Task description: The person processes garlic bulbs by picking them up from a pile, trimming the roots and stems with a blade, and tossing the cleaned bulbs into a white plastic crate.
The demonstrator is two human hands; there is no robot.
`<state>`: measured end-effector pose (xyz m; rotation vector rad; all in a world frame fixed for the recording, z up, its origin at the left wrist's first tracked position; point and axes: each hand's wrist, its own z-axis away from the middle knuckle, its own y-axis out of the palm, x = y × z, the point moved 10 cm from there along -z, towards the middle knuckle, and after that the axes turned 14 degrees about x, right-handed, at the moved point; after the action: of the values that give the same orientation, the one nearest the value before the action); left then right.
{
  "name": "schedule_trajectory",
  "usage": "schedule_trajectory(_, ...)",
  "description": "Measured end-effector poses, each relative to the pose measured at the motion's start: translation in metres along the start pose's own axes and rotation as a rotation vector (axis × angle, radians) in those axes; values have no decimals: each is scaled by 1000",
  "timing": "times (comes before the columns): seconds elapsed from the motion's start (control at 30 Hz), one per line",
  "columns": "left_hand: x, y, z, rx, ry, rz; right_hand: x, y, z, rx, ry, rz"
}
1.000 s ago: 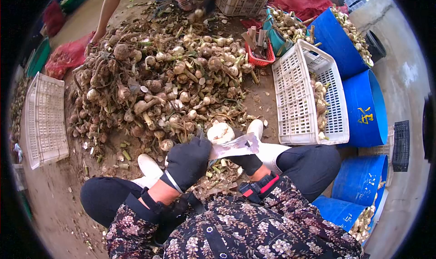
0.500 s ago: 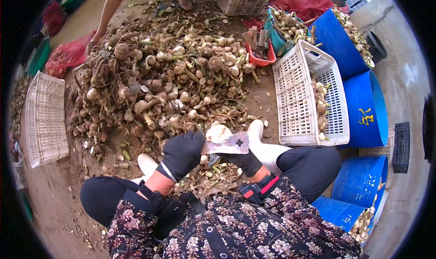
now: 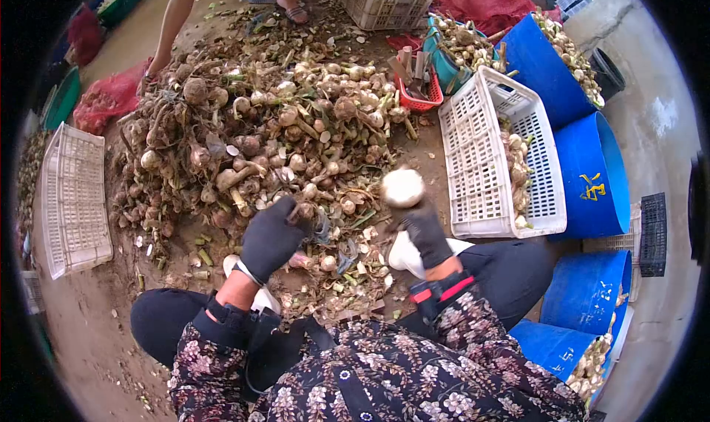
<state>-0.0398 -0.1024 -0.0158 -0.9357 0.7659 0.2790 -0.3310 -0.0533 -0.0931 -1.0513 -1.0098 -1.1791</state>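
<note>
My right hand (image 3: 426,237), in a black glove and smeared by motion, is above my right boot with a pale, trimmed garlic bulb (image 3: 403,188) at its fingertips. Over the near edge of a big heap of garlic (image 3: 288,119), my left hand (image 3: 271,238), also gloved, has its fingers curled. Something brown shows at its fingertips, but I cannot make out what it holds. The flat metal blade of a moment ago cannot be made out. Cut stalks and peelings (image 3: 355,270) lie between my white boots.
To the right stands a white plastic crate (image 3: 484,156) with garlic inside, beside blue barrels (image 3: 592,174). A red basket (image 3: 420,102) holds wooden-handled tools. Another white crate (image 3: 74,196) is at left. Behind the heap are another person's arm (image 3: 174,26) and sandalled foot (image 3: 294,9).
My hands have moved apart. My right hand has carried the garlic bulb up and to the right; my left has shifted left. The metal blade that lay between them no longer shows.
</note>
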Motion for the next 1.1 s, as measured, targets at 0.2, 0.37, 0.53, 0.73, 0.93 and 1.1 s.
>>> schedule_trajectory(0.2, -2, -43, 24, -152, 109, 362, 25, -171, 17, -289, -111, -587)
schedule_trajectory(0.37, -4, -69, 42, -264, 98, 442, -2, -68, -33, 85, -184, -500)
schedule_trajectory(0.53, 6, -78, 51, -241, 27, 483, -68, 172, -36, 562, -17, 448)
schedule_trajectory(0.73, 17, -83, 61, -290, 66, 631, -151, 275, -34, 772, 211, 1177)
schedule_trajectory(0.93, 16, -89, 66, -307, 76, 452, -172, 272, -41, 957, 351, 1155)
schedule_trajectory(1.1, 16, -81, 59, -298, 90, 413, -177, 223, -42, 821, 174, 587)
